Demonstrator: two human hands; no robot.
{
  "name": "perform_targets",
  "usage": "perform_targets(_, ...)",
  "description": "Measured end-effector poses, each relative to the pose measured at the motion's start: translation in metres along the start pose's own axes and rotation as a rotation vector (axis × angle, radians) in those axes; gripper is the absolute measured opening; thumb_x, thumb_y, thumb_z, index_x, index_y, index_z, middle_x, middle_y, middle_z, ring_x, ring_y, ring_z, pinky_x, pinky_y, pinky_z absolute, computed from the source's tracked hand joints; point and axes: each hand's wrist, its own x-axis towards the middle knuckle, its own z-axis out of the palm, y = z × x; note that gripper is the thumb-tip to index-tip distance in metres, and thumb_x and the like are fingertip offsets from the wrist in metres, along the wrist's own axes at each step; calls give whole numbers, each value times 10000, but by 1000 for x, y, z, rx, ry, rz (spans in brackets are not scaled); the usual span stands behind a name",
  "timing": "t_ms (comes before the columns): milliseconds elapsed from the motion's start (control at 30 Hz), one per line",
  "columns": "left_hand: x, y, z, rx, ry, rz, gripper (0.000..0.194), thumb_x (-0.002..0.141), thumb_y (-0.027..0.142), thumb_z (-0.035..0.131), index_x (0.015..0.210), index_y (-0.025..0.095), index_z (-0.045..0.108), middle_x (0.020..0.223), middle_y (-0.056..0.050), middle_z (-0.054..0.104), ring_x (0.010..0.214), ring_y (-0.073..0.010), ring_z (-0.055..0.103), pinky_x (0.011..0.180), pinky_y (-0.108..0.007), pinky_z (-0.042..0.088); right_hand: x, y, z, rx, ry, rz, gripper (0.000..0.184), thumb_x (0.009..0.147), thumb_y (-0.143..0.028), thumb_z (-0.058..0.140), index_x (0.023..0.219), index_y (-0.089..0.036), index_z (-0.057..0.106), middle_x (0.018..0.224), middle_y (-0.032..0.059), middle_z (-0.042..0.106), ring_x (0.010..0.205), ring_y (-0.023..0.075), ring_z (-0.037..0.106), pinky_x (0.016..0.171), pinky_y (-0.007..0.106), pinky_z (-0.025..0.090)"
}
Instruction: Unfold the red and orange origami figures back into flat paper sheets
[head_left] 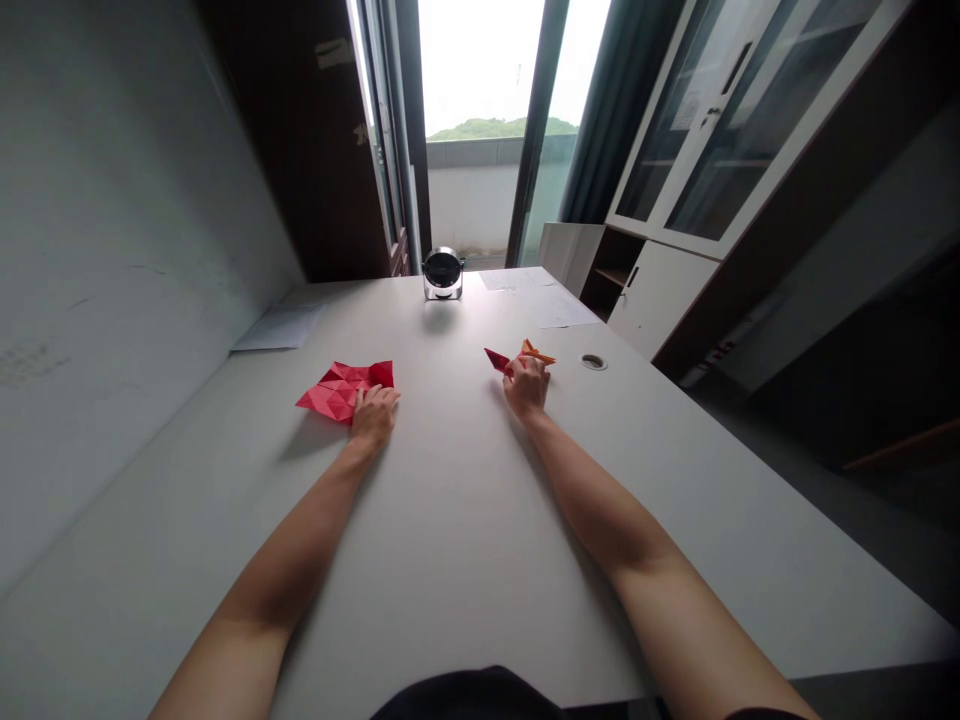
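Observation:
A creased red paper sheet (341, 388) lies on the white table (465, 520), left of centre. My left hand (373, 412) rests on its right edge, fingers curled down onto the paper. Further right, my right hand (526, 385) is closed around small folded paper pieces, a red one (496, 359) and an orange one (536, 353), which stick out above the fingers. Both arms stretch forward over the table.
A small round black and silver device (442, 273) stands at the far middle of the table. White sheets (279, 328) lie far left and more white sheets (551, 305) far right. A cable hole (593, 362) sits right of my right hand. A wall runs along the left; cabinets stand right.

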Motion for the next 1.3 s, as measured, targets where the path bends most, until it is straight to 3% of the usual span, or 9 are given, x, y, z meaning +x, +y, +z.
perform_targets(133, 2, 6, -3, -79, 86, 45, 333, 881, 118, 474, 1111, 241, 682, 1226, -102, 659, 1229, -310, 518, 1165, -561, 196, -7, -24, -4, 146, -45, -227, 157, 915, -162, 500, 953, -187, 651, 1024, 112, 637, 993, 267, 510, 913, 413, 392)
perform_targets(267, 3, 23, -11, -135, 156, 126, 286, 921, 217, 491, 1162, 230, 646, 1200, -104, 652, 1142, -298, 555, 1110, -505, 309, -21, -53, -5, 280, -176, -499, 145, 946, -171, 501, 970, -204, 640, 982, 83, 661, 948, 237, 539, 857, 368, 436)
perform_targets(433, 0, 41, -16, -143, 157, 167, 192, 938, 275, 501, 1054, 220, 643, 1074, -97, 654, 1023, -275, 576, 961, -424, 417, -34, -76, -7, 349, -251, -673, 135, 961, -179, 506, 995, -217, 630, 994, 74, 669, 950, 218, 546, 837, 351, 456)
perform_targets(667, -2, 41, -16, -55, 138, 174, 106, 916, 236, 532, 897, 213, 634, 935, -84, 625, 908, -254, 555, 855, -393, 449, -35, -80, -13, 386, -247, -660, 142, 971, -177, 494, 988, -215, 629, 964, 67, 676, 940, 208, 551, 815, 331, 466)
perform_targets(967, -2, 43, -16, -31, 102, 238, 115, 920, 222, 531, 917, 219, 645, 1019, -76, 635, 950, -243, 556, 858, -388, 466, -38, -83, -10, 433, -269, -620, 138, 965, -171, 495, 984, -212, 625, 913, 54, 669, 897, 190, 561, 778, 297, 448)
perform_targets(1300, -3, 42, -9, -213, 79, 194, 120, 886, 251, 570, 829, 232, 674, 987, -92, 650, 943, -270, 564, 832, -409, 464, -41, -87, -17, 414, -326, -567, 145, 957, -184, 487, 975, -215, 628, 932, 42, 662, 815, 156, 592, 735, 260, 421)
